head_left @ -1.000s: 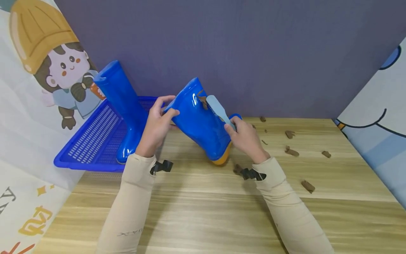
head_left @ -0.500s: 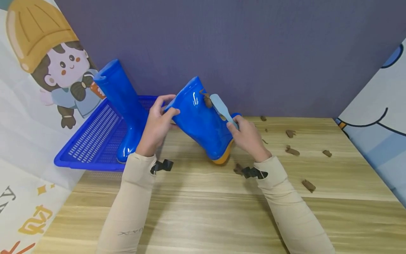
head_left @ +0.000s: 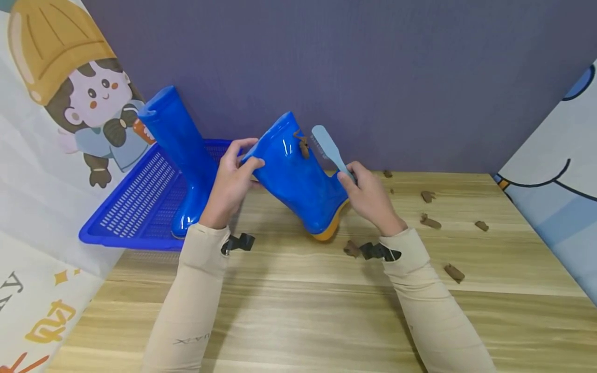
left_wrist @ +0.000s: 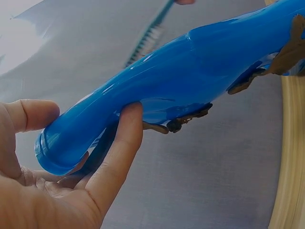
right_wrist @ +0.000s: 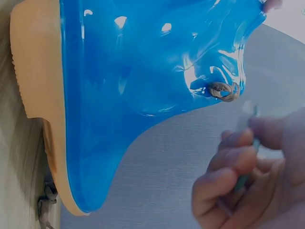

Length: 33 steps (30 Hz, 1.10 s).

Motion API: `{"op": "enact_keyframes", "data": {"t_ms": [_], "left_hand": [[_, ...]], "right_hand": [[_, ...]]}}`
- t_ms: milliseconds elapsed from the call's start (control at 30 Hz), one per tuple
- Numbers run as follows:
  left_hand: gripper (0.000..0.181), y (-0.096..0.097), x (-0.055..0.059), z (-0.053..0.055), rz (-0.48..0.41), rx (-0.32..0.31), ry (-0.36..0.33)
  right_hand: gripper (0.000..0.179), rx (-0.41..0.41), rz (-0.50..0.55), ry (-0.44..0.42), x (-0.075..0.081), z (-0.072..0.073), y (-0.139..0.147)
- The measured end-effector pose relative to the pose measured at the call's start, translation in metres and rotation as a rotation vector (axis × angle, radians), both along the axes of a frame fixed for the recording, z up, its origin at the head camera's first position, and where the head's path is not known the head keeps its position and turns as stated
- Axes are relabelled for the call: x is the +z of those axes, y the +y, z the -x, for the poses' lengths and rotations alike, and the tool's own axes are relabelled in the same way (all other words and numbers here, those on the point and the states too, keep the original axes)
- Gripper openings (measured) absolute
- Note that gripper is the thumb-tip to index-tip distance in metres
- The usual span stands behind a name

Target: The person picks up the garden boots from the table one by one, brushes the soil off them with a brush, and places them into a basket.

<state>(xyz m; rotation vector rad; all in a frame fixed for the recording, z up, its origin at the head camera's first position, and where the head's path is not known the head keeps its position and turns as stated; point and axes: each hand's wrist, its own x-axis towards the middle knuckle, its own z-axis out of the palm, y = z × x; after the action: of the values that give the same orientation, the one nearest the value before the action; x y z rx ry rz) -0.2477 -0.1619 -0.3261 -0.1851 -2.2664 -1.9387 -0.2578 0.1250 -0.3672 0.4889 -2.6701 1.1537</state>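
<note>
Footward mud (left_wrist: 288, 52) only in left-wrist view, boot (head_left: 300, 181) aslant, mouth (head_left: 271, 133) leftward, left hand (head_left: 233, 178) round it, right hand (head_left: 370, 197) round brush (head_left: 330, 149)

Both forearms (head_left: 193, 300) reach forward, the left hand (head_left: 232, 181) pinching, the right hand (head_left: 370, 198) curled in a grip.

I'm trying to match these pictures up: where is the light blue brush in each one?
Head: the brush is just above and right of centre, in the right hand.
Left wrist: top middle, bristles showing above the held blue boot.
Right wrist: right of centre, blurred, partly hidden by fingers.
Shared landmark: the held blue boot.
</note>
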Motion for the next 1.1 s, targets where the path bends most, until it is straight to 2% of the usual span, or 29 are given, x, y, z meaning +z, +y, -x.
{"op": "enact_keyframes", "data": {"t_ms": [100, 233, 333, 467, 633, 900, 1100], "left_hand": [[0.046, 0.0, 0.001, 0.0, -0.008, 0.002, 0.002], [0.047, 0.0, 0.0, -0.001, -0.007, 0.006, -0.001], [0.046, -0.001, 0.0, -0.001, -0.002, 0.006, -0.004], [0.046, -0.001, 0.0, -0.002, 0.004, 0.004, -0.007], [0.047, 0.0, 0.0, -0.001, 0.005, -0.001, 0.001], [0.047, 0.0, 0.0, -0.002, 0.024, 0.004, -0.01], [0.048, 0.0, 0.0, -0.002, 0.024, -0.004, 0.005]], "right_hand": [[0.032, 0.074, -0.01, 0.041, 0.002, -0.002, -0.002], [0.029, 0.184, -0.073, 0.03, 0.002, -0.004, -0.006], [0.026, 0.207, -0.117, 0.012, 0.001, -0.003, -0.009], [0.026, 0.143, -0.151, 0.011, -0.002, -0.002, -0.009], [0.03, 0.057, -0.138, 0.037, -0.005, 0.001, -0.003], [0.029, 0.009, -0.121, 0.016, -0.008, 0.003, -0.001], [0.026, -0.005, -0.113, -0.034, -0.006, 0.004, -0.001]]}}
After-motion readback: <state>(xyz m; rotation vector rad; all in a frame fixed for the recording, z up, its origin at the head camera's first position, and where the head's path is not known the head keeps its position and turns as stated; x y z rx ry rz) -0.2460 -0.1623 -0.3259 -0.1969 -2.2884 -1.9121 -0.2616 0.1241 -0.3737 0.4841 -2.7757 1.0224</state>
